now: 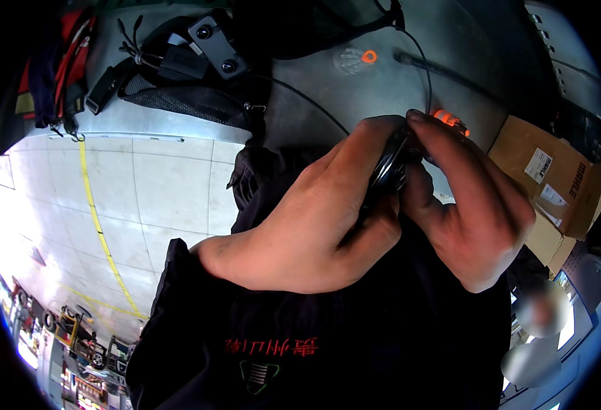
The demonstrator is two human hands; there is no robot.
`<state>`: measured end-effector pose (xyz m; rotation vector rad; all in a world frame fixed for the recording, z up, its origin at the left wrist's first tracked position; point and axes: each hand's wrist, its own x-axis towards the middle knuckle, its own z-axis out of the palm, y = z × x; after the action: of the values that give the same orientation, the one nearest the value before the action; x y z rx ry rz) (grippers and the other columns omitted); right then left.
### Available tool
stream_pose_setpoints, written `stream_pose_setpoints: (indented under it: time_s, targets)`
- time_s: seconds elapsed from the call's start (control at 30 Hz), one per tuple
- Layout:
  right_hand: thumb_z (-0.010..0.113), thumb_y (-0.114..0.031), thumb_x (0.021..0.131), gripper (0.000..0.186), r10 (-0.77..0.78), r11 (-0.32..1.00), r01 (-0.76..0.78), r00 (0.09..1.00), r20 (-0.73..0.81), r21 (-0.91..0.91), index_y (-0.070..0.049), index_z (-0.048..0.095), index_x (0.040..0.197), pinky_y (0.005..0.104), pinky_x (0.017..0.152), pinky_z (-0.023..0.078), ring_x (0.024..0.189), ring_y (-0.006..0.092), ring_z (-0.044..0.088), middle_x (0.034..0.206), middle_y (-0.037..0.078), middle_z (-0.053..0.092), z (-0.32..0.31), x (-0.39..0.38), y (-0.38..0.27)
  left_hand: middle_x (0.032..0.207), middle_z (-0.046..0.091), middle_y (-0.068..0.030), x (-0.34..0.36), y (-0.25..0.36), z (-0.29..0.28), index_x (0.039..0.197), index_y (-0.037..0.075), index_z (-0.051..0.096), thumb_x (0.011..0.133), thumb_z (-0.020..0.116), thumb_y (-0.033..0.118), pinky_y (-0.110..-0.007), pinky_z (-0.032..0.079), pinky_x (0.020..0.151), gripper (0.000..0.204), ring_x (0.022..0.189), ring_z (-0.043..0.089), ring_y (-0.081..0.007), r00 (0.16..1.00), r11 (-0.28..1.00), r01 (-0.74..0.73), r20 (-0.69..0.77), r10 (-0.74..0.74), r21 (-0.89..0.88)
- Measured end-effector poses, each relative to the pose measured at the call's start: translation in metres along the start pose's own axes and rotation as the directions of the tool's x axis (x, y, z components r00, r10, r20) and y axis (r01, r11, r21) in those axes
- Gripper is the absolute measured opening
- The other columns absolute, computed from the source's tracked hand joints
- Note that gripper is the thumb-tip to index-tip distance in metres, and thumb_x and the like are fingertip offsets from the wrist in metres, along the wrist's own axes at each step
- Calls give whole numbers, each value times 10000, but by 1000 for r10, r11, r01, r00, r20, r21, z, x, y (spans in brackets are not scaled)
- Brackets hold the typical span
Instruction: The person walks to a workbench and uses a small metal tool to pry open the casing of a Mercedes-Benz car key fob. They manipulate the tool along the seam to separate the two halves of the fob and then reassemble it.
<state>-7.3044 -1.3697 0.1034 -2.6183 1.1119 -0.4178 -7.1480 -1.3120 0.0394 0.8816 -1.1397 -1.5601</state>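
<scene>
Close in front of my chest, my left hand (314, 212) and my right hand (475, 198) meet around a small glossy black object (388, 167). The left fingers wrap round its near and left side. From the right, my right thumb and forefinger pinch its far end. Fingers cover most of it, so its kind does not show. A thin black cable (314, 106) runs from the far side down toward my hands, and a second one (425, 61) drops toward the right fingertips. Just behind the right hand lies an orange and clear item (451, 121), partly hidden.
A grey metal bench (300, 78) carries a grey two-stick controller (218, 46), a black mesh pouch (184, 102), and an orange ring (369, 57) by a clear piece. Right of my hands stands an opened cardboard box (546, 167). Red and dark cloth (61, 61) hangs far left.
</scene>
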Motion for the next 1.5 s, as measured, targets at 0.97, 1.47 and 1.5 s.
stream_pose_setpoints:
  time_s: [0.97, 1.47, 1.5]
  targets:
    - [603, -40, 888, 408, 236, 482, -341, 938, 255, 807, 80, 508, 1266, 355, 955, 483, 1157, 286, 576, 1253, 272, 561, 9, 2, 5, 1055, 553, -116, 4, -6, 5, 1302, -41, 375, 922, 542, 198, -214, 437, 546, 479, 770, 546, -109, 987, 927, -50, -159, -10, -373]
    - [639, -26, 858, 491, 163, 458, -268, 963, 216, 847, 82, 459, 1302, 389, 1036, 430, 1258, 316, 495, 1308, 261, 518, 23, 0, 9, 974, 565, -111, 5, -6, 0, 1198, -45, 408, 810, 501, 111, -199, 434, 536, 429, 686, 530, -85, 985, 917, -22, -163, -47, -398]
    - [637, -25, 857, 498, 156, 454, -260, 965, 212, 852, 83, 452, 1307, 387, 1038, 428, 1258, 314, 494, 1310, 262, 515, 25, 0, 10, 980, 568, -112, 5, -7, 0, 1197, -45, 409, 806, 498, 108, -198, 436, 538, 429, 690, 533, -85, 985, 918, -34, -168, -36, -395]
